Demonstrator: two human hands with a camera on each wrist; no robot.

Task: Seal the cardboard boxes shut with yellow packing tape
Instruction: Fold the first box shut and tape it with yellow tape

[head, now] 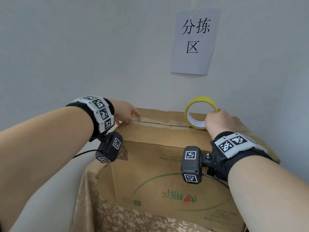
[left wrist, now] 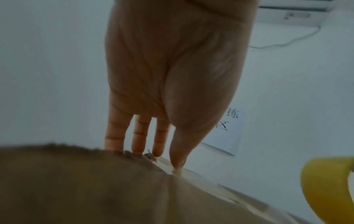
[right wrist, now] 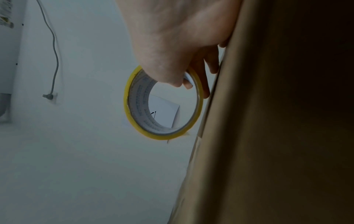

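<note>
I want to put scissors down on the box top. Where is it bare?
On the brown cardboard box, the near flap between the left hand and right hand is bare. The taped seam is crowded: yellow tape roll stands there.

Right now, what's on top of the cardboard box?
On the box: a tape roll standing on edge, gripped by the right hand, tape along the seam, and the left hand pressing its end. Contents are hidden.

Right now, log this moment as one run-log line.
left hand: fingers straight, pressing tape end on box seam | right hand: grips yellow tape roll on cardboard box top | seam partly taped
</note>
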